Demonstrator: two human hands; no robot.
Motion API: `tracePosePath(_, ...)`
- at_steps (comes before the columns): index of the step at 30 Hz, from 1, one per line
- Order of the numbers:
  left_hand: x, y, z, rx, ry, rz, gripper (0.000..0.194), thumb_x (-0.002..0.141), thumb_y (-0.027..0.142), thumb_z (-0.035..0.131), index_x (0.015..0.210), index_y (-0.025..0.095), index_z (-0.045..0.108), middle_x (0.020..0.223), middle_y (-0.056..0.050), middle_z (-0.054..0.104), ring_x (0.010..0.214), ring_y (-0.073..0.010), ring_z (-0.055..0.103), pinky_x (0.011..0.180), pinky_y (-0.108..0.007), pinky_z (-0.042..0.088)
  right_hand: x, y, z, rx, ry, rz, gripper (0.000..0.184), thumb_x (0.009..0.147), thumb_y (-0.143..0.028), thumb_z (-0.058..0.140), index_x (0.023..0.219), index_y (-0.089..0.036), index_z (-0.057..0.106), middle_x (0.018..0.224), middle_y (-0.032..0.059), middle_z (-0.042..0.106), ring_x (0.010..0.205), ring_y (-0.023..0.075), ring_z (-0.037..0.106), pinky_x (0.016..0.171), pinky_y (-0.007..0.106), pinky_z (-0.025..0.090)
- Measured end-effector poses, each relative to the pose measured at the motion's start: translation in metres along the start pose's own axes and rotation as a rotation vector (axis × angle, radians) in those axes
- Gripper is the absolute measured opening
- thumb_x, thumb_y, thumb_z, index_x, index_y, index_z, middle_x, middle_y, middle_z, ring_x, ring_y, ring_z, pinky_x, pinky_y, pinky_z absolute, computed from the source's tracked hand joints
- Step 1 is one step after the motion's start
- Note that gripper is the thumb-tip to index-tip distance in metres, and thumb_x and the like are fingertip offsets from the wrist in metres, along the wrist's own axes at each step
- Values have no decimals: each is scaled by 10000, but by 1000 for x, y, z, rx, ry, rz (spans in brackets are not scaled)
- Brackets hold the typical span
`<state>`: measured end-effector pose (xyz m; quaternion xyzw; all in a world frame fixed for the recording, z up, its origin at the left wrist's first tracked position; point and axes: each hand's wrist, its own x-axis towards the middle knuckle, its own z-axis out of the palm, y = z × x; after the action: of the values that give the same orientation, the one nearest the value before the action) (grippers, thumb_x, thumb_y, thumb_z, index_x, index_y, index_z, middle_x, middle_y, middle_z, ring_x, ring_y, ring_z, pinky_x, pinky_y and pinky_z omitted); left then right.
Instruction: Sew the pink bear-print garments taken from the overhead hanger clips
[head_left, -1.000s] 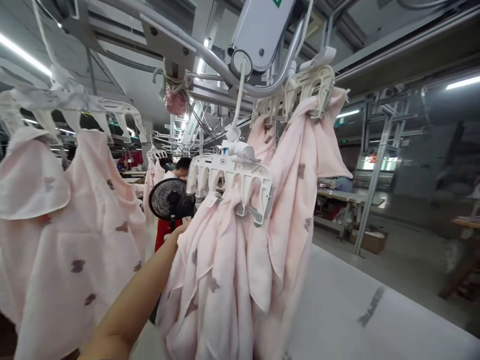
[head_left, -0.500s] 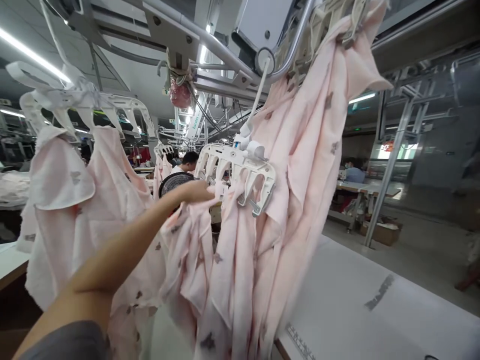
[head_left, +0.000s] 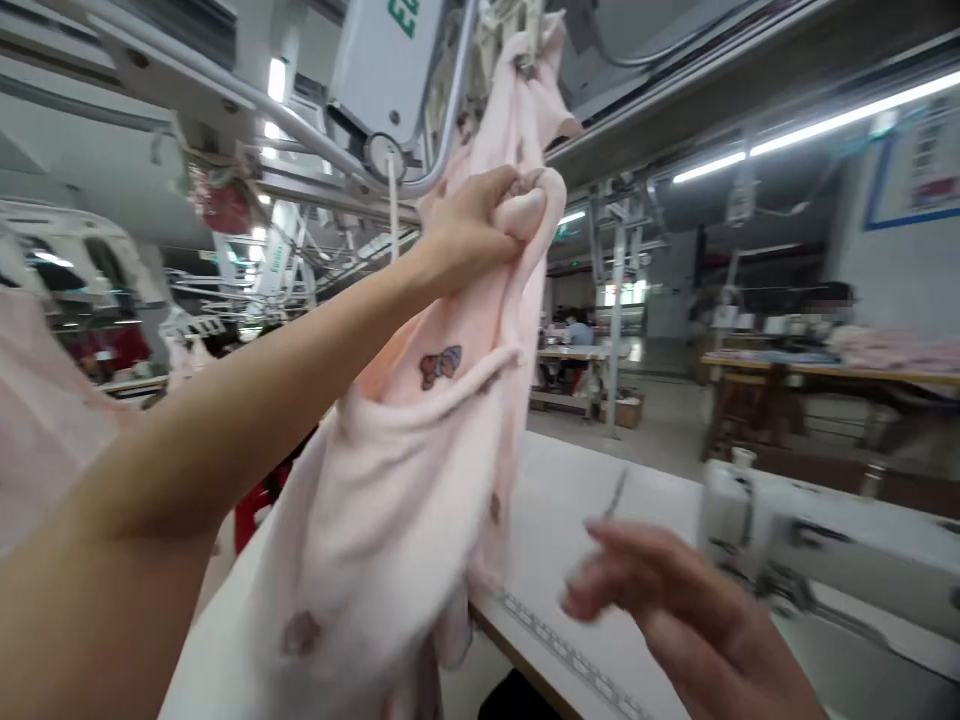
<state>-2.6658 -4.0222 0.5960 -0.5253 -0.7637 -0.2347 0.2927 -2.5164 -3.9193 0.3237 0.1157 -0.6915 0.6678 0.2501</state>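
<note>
A pale pink, fleecy garment (head_left: pixel 390 500) with small bear prints hangs down the middle of the head view. My left hand (head_left: pixel 484 215) is closed around a bunched fold of it, high up. Above the hand, a clip (head_left: pixel 529 45) holds pink fabric near the overhead rail. My right hand (head_left: pixel 682 610) is at the lower right, over the white table, blurred by motion. Its fingers are apart, with nothing in them, and it is not touching the garment.
A white work table (head_left: pixel 570 510) with a ruler strip (head_left: pixel 562 650) lies below. A sewing machine (head_left: pixel 810 550) stands to the right. Overhead runs a metal rail (head_left: pixel 300 130). More pink fabric (head_left: pixel 45 420) hangs at left. Other workstations and people are behind.
My left hand has left the small white hanger and now grips pink fabric higher and farther right. My right hand has come into view. The camera has turned right.
</note>
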Motion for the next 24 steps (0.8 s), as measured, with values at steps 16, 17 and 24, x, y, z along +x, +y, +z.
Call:
tracePosePath(16,-150,-59,142,-90,-269,-167,425,737,292,624,1161,286,592,631,4,654,569,-232,625,513,-281,442,-34,28,-33,490,303,416,352,703,-454,705,857,-154,604,722,30,608,634,153,567,605,247,423)
tracePosePath(17,-167,-67,165,-4,-426,-169,440,791,253,544,1230,276,539,799,-31,695,696,-263,657,603,-324,479,-38,43,-31,446,346,441,347,712,-462,697,817,-146,599,693,19,591,624,144,551,594,236,408)
tracePosePath(24,-191,-25,253,-321,-542,-44,538,860,296,467,1376,225,331,1348,-107,473,1241,-247,434,997,-386,373,-54,96,-21,88,501,348,292,855,-457,544,869,-172,608,745,3,563,690,140,491,623,236,382)
